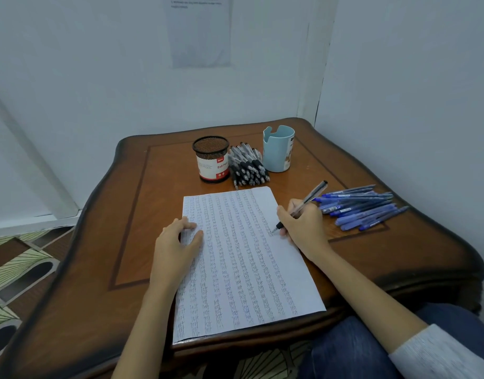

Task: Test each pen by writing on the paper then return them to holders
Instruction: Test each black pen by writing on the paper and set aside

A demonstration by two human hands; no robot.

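Right hand (303,225) gripping pen (303,205), tip on paper (243,269), left hand (178,242) flat on paper, fingers relaxed, mesh holder (211,159) labelled "Ball Pen", blue holder (278,149)

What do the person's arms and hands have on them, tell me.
The left hand and right hand are bare: no gloves, rings or watch. The left forearm is uncovered; a light grey sleeve starts near the right elbow.

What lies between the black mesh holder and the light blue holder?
In the head view, a pile of black pens lies on the table between the black mesh holder and the light blue holder.
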